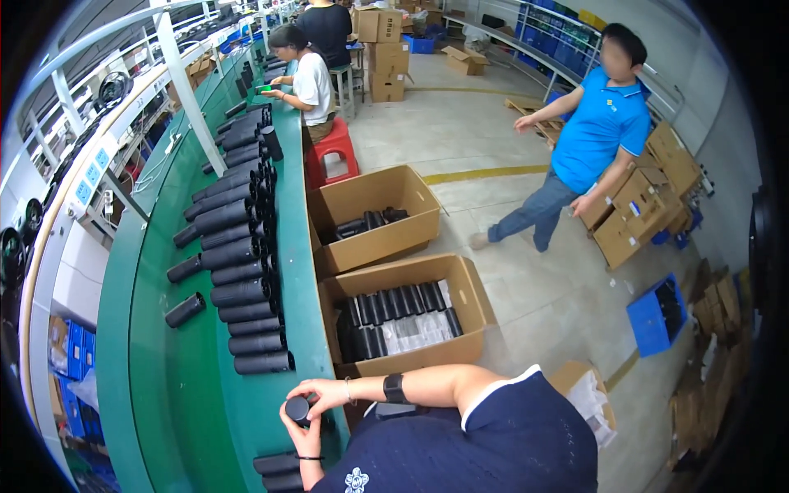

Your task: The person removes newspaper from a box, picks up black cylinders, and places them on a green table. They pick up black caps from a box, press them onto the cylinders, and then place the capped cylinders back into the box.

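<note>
Both my hands hold a black cylinder [297, 410] at the edge of the green workbench [306, 287], its flat round end facing up. My left hand [302, 437], with a thin dark band at the wrist, grips it from the near-left side. Fingers of my right hand [330, 395], which has a black watch strap behind it, close on its rim from the far side. What sits lower on the cylinder is hidden by my fingers. Beside my left hand lie black tubes [278, 464], and a long row of similar tubes [251, 293] runs up the bench.
An open carton [481, 316] with rows of black tubes stands against the bench; another carton [423, 185] is beyond it. A person in a blue shirt [604, 123] is on the floor at right. A seated person [312, 86] works farther along, on a red stool [337, 148].
</note>
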{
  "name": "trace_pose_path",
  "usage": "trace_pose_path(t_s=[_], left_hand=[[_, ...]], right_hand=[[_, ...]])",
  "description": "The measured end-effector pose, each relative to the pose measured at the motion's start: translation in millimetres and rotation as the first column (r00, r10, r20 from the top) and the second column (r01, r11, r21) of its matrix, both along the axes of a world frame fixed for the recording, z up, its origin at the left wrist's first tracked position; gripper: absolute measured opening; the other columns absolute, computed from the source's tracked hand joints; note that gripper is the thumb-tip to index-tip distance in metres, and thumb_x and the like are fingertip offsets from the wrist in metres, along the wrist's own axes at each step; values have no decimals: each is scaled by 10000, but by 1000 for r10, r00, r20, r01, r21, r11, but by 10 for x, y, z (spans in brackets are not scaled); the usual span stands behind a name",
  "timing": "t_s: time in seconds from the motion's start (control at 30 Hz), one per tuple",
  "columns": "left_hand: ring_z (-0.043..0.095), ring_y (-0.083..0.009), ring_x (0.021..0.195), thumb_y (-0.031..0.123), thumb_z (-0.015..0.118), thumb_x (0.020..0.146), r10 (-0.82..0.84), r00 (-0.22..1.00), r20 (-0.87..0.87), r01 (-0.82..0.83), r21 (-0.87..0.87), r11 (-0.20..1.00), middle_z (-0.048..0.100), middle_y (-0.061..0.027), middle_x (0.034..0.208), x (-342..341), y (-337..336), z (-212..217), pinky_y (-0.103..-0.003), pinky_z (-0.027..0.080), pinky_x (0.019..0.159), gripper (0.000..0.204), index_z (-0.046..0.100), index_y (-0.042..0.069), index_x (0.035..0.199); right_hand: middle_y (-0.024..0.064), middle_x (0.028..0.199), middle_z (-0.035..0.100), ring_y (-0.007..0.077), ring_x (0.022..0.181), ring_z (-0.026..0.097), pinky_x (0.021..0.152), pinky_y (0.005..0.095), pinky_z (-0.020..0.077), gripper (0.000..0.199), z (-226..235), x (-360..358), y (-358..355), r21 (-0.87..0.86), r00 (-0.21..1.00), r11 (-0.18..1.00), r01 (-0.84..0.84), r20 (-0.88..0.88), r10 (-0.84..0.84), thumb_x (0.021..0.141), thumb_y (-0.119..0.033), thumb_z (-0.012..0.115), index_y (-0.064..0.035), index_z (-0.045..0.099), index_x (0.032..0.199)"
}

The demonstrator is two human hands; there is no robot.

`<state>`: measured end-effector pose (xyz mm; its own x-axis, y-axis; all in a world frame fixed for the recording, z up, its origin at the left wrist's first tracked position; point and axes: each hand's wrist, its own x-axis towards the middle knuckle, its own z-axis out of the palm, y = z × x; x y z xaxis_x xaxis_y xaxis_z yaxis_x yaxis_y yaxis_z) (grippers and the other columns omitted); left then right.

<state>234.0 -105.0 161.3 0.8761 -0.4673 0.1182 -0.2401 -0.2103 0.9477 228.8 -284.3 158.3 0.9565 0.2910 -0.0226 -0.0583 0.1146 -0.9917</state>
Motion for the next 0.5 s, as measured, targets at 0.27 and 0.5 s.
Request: trace_pose_path(t_s=[0.27, 0.5], left_hand=[[469, -250, 1126, 86, 733, 742, 71, 996, -60, -76, -86, 993, 462, -160, 1211, 3, 3, -41, -361, 384, 973, 671, 358, 30, 1295], [502, -238, 1083, 84, 755, 707, 99, 995, -31, -101, -70, 992, 499, -145, 1162, -53, 40, -71, -353, 416, 939, 664, 393, 34, 1261]], right_hand=[[107, 1250, 465, 240, 1170, 490, 972, 398, 454, 691, 38, 80, 5, -20, 997, 999, -40, 67, 41, 673, -109, 801, -79, 496, 1292], [97, 1271, 448, 249, 1225, 440, 1010, 403, 417, 657, 51, -12, 58, -15, 998, 997, -69, -4, 69, 720, -144, 780, -114, 489, 1309]])
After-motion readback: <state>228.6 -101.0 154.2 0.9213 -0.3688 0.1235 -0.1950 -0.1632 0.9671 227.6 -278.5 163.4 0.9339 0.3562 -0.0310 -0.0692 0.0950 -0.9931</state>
